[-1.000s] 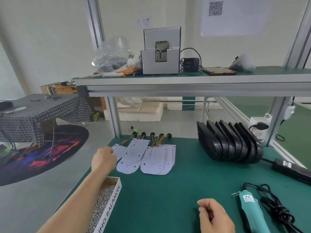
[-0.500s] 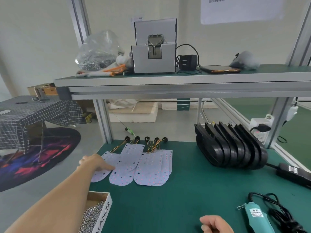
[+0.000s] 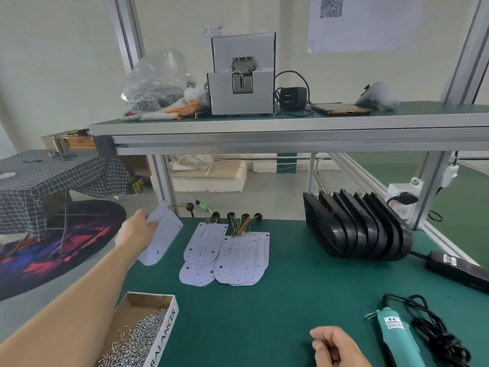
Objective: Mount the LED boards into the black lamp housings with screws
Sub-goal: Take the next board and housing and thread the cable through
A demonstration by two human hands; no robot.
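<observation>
1. The left hand [image 3: 137,230] is gripping one LED board [image 3: 162,234] by its edge and holding it tilted in the air over the far-left corner of the desk [image 3: 264,313], with its wires trailing toward the back.
2. The right hand [image 3: 336,348] is resting at the near edge of the desk, its fingers loosely curled and holding nothing.
3. The other LED boards [image 3: 238,258] are lying flat in an overlapping pile mid-desk, their wired ends pointing away from the person.
4. The black lamp housings [image 3: 357,229] are standing on edge in a tight row at the right rear of the desk, well apart from the lifted board.
5. A cardboard box [image 3: 164,329] of screws [image 3: 137,340] is sitting at the near-left corner, beneath the left forearm.
6. A teal electric screwdriver [image 3: 397,337] is lying just to the right of the right hand, with its black cable [image 3: 434,332] bunching beside it.
</observation>
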